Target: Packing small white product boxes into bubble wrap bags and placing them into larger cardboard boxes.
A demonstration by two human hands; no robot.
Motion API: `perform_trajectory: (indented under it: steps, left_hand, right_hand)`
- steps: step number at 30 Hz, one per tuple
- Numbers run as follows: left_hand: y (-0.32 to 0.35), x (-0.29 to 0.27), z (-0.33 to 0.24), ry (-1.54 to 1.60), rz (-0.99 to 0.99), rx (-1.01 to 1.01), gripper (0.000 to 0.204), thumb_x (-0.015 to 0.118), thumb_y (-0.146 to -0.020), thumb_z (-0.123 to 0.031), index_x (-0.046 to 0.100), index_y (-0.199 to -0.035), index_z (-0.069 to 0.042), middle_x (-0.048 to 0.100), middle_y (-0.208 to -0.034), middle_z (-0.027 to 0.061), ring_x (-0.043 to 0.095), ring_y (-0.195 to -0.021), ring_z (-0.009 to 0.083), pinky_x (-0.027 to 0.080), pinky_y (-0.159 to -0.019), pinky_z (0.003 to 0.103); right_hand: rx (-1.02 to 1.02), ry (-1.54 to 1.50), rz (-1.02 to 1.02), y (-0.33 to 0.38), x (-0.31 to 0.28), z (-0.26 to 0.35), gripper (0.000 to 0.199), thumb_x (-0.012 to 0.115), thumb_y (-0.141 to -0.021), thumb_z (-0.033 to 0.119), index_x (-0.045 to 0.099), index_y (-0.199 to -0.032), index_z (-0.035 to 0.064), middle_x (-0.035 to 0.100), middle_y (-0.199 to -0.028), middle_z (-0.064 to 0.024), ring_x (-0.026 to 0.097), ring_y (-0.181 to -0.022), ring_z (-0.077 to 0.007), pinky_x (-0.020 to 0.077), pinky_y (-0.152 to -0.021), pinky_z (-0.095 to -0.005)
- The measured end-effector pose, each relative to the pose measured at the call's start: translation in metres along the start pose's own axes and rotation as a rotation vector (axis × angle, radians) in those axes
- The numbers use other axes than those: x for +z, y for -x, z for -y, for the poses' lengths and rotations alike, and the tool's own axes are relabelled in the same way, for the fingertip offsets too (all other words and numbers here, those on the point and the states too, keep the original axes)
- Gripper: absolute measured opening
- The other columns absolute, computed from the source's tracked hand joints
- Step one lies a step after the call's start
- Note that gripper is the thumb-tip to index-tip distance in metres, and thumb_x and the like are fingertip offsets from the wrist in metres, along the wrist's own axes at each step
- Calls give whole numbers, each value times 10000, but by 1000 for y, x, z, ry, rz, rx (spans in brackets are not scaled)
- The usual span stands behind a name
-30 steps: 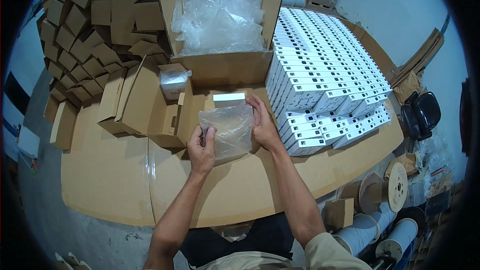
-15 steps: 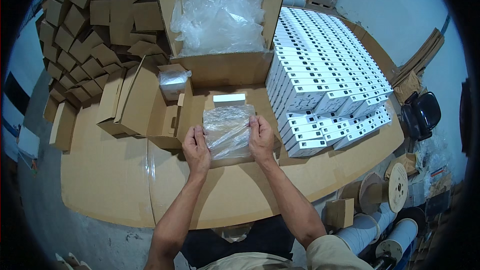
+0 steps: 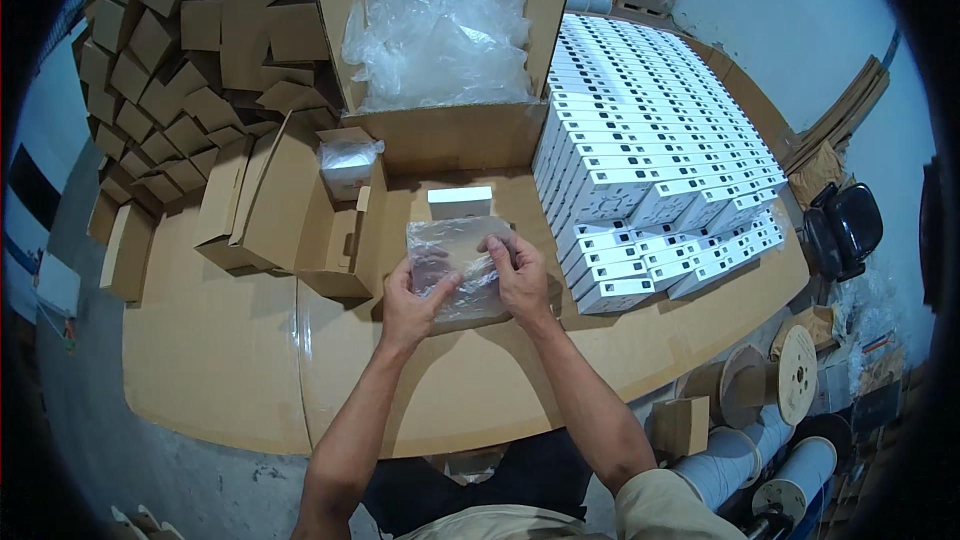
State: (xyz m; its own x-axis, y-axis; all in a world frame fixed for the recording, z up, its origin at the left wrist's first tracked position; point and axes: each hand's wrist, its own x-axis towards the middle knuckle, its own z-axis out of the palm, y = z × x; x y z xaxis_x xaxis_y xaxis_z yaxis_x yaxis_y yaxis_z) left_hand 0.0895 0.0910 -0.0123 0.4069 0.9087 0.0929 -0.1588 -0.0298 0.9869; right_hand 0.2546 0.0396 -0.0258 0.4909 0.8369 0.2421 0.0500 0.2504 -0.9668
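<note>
**Both hands on a clear plastic bag at the middle of the desk**

We see the clear plastic bag held just above the cardboard-covered desk, straight ahead of the person and close to the near edge. The left hand takes it from the lower left, thumb laid across the film and fingers curled beneath, so its grip is closed on the bag. The right hand meets it from the right side, fingertips bent over the bag's upper right part and pinching the film there. The two hands sit near each other with the bag between them.

Just beyond the bag lies a single small white box, apart from the hands. Behind that stands a large open carton filled with crumpled clear plastic bags. To the left, a small open cardboard box rests with its flaps spread, and a wrapped item in clear film sits at its top. Further left and behind, a heap of folded brown boxes covers the far corner.

On the right, we find rows of white boxes stacked tightly, reaching from the carton's side to the desk's right edge. Past that edge, a black chair and several spools stand on the floor.
</note>
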Motion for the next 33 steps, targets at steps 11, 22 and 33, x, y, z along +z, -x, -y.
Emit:
perform_trajectory:
  steps: [11, 22, 33]
  left_hand:
    - [0, -13, -11, -122, 61, -59, 321, 813, -850, -115, 656, -1115, -25, 708, -1007, 56, 670, -934, 131, 546, -830, 284]
    - [0, -7, -13, -176, 69, -1, 348, 821, -833, -109, 665, -1126, -8, 718, -1041, 78, 674, -956, 153, 539, -863, 305]
    - [-6, -12, -1, -120, 30, -43, 327, 801, -847, -96, 647, -1124, -12, 702, -1064, 66, 658, -957, 132, 534, -863, 302]
  right_hand:
    - [-479, 436, -180, -6, -1, 40, 290, 671, -897, 131, 661, -1179, 66, 629, -1216, -102, 586, -1084, -210, 461, -875, -330]
    - [-697, 793, -71, -11, 6, 48, 260, 767, -777, 143, 722, -1033, 132, 590, -1305, -68, 500, -1240, -294, 350, -1030, -438]
    - [-816, 669, 129, -16, 1, 54, 220, 777, -741, 76, 665, -930, 67, 634, -1075, -100, 605, -1034, -281, 435, -906, -409]
